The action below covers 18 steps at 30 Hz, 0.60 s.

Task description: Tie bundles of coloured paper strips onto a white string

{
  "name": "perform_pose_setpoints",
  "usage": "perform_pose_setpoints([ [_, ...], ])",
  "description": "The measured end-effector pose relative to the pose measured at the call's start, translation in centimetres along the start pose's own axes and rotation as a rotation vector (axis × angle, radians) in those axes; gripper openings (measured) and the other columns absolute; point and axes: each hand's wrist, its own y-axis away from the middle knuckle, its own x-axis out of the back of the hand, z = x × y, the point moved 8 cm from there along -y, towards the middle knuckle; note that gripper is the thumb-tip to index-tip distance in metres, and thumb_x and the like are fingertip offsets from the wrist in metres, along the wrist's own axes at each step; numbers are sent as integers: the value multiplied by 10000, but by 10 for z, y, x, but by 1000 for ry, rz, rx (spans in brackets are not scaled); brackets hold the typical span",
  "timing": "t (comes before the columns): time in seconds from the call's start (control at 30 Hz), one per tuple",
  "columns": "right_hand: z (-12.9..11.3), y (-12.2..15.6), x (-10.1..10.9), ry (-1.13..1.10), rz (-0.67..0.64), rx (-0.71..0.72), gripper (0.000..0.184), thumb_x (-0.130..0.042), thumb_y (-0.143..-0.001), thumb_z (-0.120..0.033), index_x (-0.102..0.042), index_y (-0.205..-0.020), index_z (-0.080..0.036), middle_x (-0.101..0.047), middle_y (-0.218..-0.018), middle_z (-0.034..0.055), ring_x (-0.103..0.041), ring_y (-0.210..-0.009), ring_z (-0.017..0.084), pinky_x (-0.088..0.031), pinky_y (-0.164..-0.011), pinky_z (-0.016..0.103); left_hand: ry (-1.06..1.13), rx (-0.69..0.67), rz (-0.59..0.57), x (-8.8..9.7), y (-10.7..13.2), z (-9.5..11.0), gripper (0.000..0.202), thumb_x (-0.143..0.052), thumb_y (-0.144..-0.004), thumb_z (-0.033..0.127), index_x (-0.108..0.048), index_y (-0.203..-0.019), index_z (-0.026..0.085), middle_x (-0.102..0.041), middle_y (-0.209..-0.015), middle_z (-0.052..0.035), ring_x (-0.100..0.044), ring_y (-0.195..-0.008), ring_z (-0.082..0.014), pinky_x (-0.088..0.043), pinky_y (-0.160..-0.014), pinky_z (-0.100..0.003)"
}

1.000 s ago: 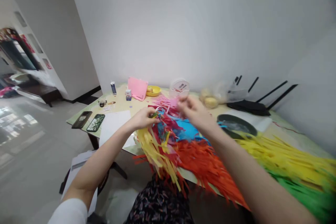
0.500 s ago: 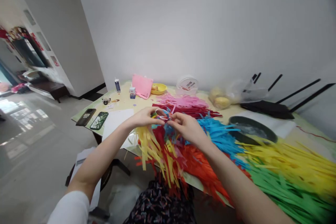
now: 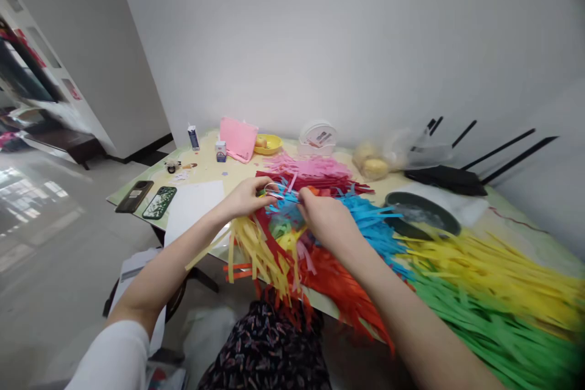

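My left hand (image 3: 248, 197) is closed at the fingertips on a thin, pale ring (image 3: 273, 184) above the table's near edge. Yellow strips (image 3: 258, 253) and dark red ones hang below it, apparently fastened to the ring. To its right my right hand (image 3: 325, 214) pinches a thin pale strip that runs toward the ring; its fingertips are partly hidden. Blue strips (image 3: 287, 200) show between the two hands. Under my right forearm lie orange-red strips (image 3: 336, 283), and a blue bundle (image 3: 372, 210) is just beyond.
Pink strips (image 3: 311, 166), yellow strips (image 3: 493, 262) and green strips (image 3: 484, 317) cover the table. A dark basin (image 3: 392, 200), black router (image 3: 445, 180), yellow bowl (image 3: 274, 142), pink tablet case (image 3: 238, 137), two phones (image 3: 159, 202) and white paper (image 3: 189, 207) surround them.
The view has swung slightly right and down. My right hand has turned and moved a little away from the left, uncovering blue strips between them. Both hands stay closed.
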Motion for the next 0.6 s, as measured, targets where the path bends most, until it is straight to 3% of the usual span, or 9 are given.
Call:
perform_pose_setpoints([
  [0.13,13,-2,1,-27,16,-19,182,-479,-947,-191,-621,-1045,-133,-729,-838,146,-704,-758,250,-414,-590,271,-71,33,19,5,6,-4,207,-645,-779,339,-659,-844,143,-685,-827,-30,-611,-771,-158,-474,-727,-264],
  [0.23,27,-3,19,-380,29,76,158,-551,-905,-222,-690,-953,-164,-740,-853,85,-679,-747,200,-453,-650,268,-112,61,27,10,10,-10,186,-636,-778,321,-660,-853,152,-687,-837,-28,-610,-766,-154,-475,-722,-260],
  [0.3,43,-3,41,-687,87,102,183,-576,-885,-291,-719,-913,-181,-694,-708,23,-608,-608,150,-433,-571,251,-149,72,37,13,13,-14,177,-659,-748,290,-652,-865,158,-689,-860,-30,-610,-777,-155,-479,-732,-261],
  [0.43,80,2,87,-1186,321,0,259,-645,-840,-367,-738,-974,-166,-452,-492,-64,-395,-447,81,-296,-434,225,-156,57,50,11,12,-15,142,-674,-720,270,-606,-785,164,-663,-796,-11,-595,-755,-150,-472,-732,-263],
  [0.6,99,10,139,-1366,671,25,114,-688,-853,-232,-751,-907,-153,-465,-523,-56,-402,-461,49,-306,-437,221,-159,86,32,9,10,-15,140,-658,-732,282,-591,-712,161,-659,-751,-12,-591,-723,-157,-460,-708,-272],
])
